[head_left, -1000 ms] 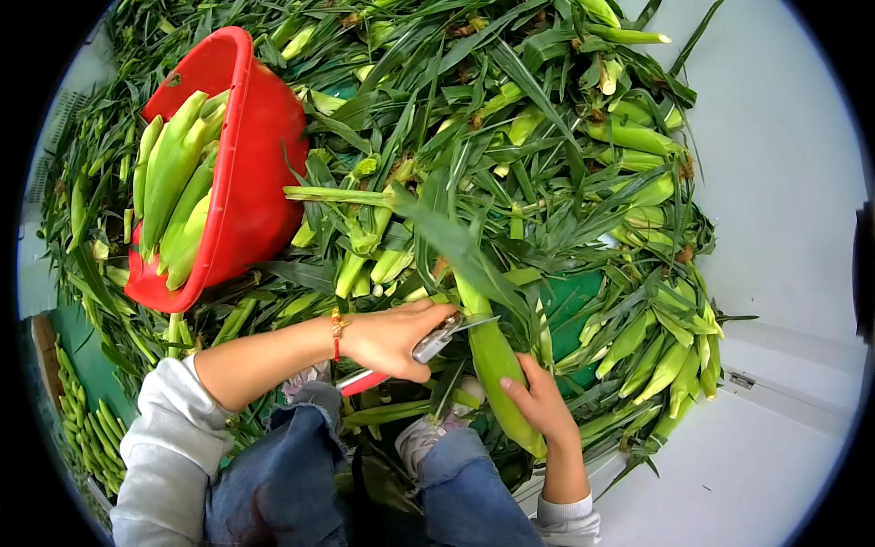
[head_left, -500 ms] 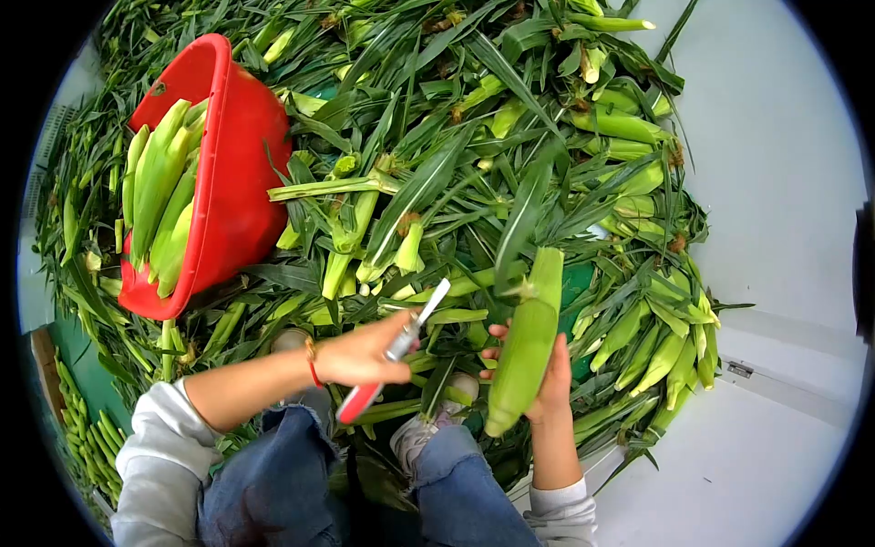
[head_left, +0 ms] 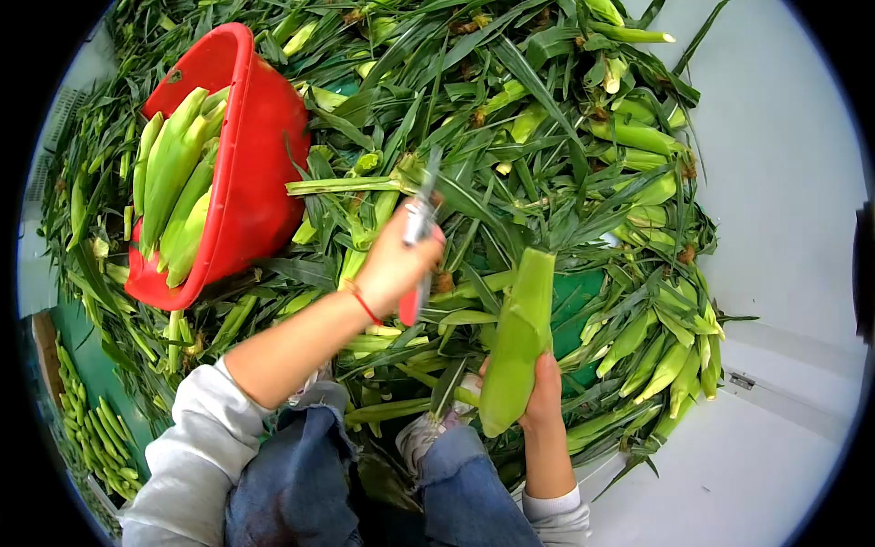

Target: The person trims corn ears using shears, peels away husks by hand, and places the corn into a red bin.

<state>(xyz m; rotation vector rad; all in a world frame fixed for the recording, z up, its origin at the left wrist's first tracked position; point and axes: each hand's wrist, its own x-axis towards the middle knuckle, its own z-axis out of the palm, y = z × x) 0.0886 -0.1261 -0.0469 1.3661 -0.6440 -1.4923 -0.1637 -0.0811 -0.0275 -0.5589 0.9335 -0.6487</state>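
My left hand (head_left: pixel 396 260), with a red string bracelet at the wrist, is closed round a cutting tool (head_left: pixel 420 222) with a red handle and a metal blade. The blade points up over the leaves and is blurred. Lower right, my right hand (head_left: pixel 544 387) holds a green ear of corn (head_left: pixel 517 351) in its husk, fingers wrapped behind it. The ear stands nearly upright, its pale cut end at the top. The tool and the ear are apart.
A tilted red basin (head_left: pixel 264 155) with several husked ears lies at the upper left. Corn leaves and stalks (head_left: pixel 456 118) surround the hands. More ears (head_left: pixel 670 365) are piled at the right beside a white wall (head_left: pixel 784 210). Green pods (head_left: pixel 96 438) lie lower left.
The ear has come free of its leafy stalk and turned cut end up in my right hand. My left hand first dropped back slightly, then moved up and right with the tool.
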